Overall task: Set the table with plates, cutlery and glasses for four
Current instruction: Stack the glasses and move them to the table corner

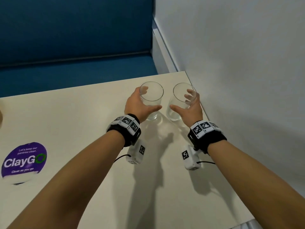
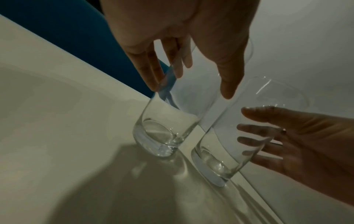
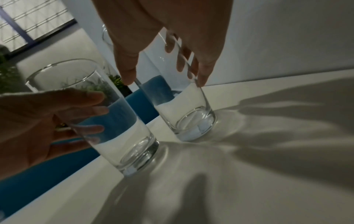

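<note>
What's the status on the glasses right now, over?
Left hand open round left glass, right hand open round right glass. Both upright on table, side by side near far corner. Wall close beside right glass.

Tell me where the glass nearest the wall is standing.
In the head view the right glass stands on the table's far right corner by the wall, beside the left glass, with the right hand around it.
</note>
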